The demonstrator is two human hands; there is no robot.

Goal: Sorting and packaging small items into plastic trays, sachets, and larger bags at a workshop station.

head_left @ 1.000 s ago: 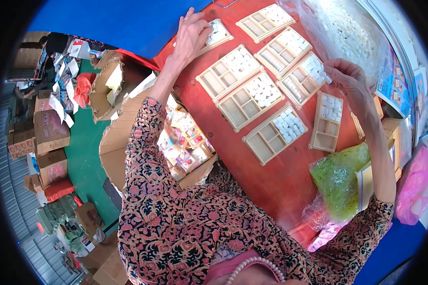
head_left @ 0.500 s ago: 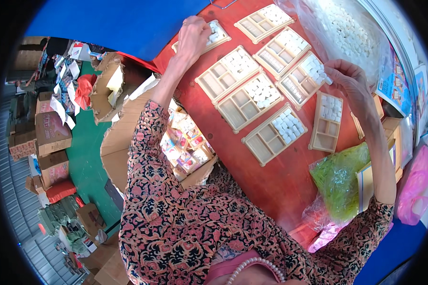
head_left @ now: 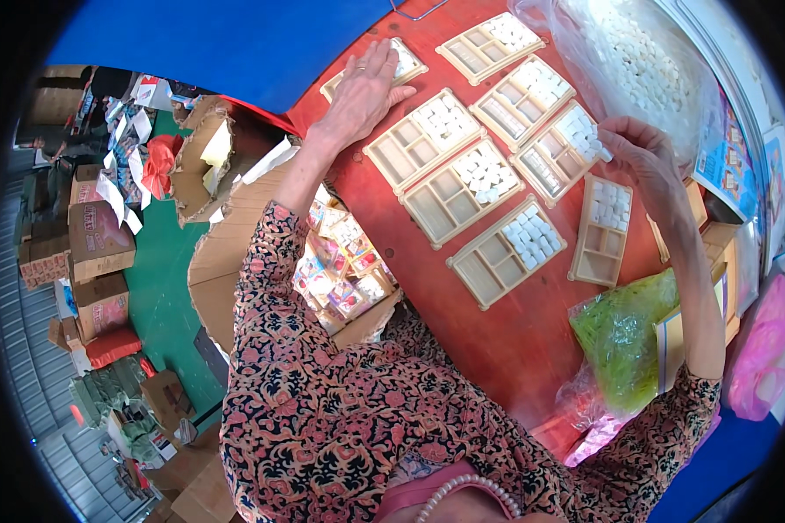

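Over the far-left cream compartment tray [head_left: 330,89] lies my left hand [head_left: 365,94], flat, fingers stretched out and thumb apart. It covers much of that tray and its white pieces. My right hand [head_left: 644,150] pinches a small white block [head_left: 604,155] with thumb and fingertips. The block is at the right end of another compartment tray [head_left: 542,179], whose upper section is filled with similar blocks. Several more cream trays, such as the front one [head_left: 478,281] and the upright one [head_left: 597,268], stand around them, each with white blocks in its largest section.
A clear plastic bag of white blocks [head_left: 641,65] lies at the far right of the red table [head_left: 462,327]. A green bag [head_left: 628,336] sits near my right forearm. Left of the table stands an open cardboard box [head_left: 227,253] with colourful packages. More cartons [head_left: 100,240] line the green floor.
My left hand has gone from curled fingers at the far-left tray to lying flat over it. My right hand still pinches the block, hardly moved. The whole view has shifted slightly.
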